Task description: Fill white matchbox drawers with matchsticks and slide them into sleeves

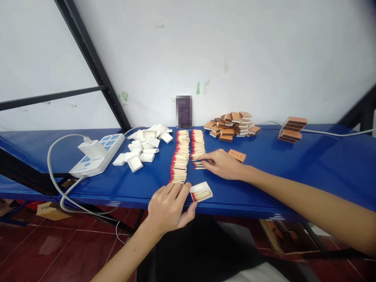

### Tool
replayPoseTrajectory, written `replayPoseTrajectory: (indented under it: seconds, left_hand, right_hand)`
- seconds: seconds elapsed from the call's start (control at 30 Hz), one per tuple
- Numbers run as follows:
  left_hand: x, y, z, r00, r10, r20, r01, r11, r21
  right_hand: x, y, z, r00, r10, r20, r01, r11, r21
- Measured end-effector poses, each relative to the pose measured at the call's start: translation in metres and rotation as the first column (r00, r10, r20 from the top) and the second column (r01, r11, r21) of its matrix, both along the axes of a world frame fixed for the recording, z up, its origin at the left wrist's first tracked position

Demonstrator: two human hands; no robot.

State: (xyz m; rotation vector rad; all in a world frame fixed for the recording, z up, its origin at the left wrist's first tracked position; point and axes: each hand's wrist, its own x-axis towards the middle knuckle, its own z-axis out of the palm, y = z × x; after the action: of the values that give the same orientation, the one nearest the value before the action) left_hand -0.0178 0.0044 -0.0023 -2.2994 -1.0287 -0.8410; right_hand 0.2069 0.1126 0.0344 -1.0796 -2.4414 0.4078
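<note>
My left hand [170,205] is at the table's front edge, its thumb and forefinger around the left end of a white matchbox tray [208,187]. Several red-headed matches [202,195] lie inside that tray. My right hand [221,164] reaches in from the right, thumb and forefinger close together at the near end of the shorter row of matches [198,143]. A small group of matches [199,166] lies just in front of that row, against these fingertips. To its left runs a longer row of matches [180,156]. An orange matchbox cover [237,155] lies just behind my right hand.
White empty trays [143,143] are heaped on the left, beside a power strip [100,156] with a plugged-in charger and looping cable. Orange matchboxes [232,124] are piled at the back right, with a smaller stack [293,129] farther right. A dark pixelated rectangle [184,111] stands against the wall.
</note>
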Motion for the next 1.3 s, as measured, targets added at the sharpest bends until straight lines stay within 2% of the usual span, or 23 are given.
replayPoseTrajectory:
  seconds: [0.4, 0.9, 1.3]
  left_hand:
    - [-0.0005, -0.0005, 0.0, 1.0, -0.002, -0.006, 0.002, 1.0, 0.005]
    - [-0.0003, 0.001, -0.0012, 1.0, -0.007, -0.008, 0.007, 1.0, -0.006]
    - [-0.0009, -0.0001, -0.0013, 1.0, -0.005, -0.014, 0.005, 1.0, -0.016]
  right_hand:
    - [0.0008, -0.0015, 0.0011, 0.997, 0.049, -0.053, -0.047, 0.999, 0.026]
    - [-0.0006, -0.0018, 0.0023, 0.999, -0.014, -0.033, 0.014, 1.0, -0.011]
    - [0.0001, -0.0018, 0.0021, 1.0, -0.003, -0.021, 0.003, 1.0, -0.01]
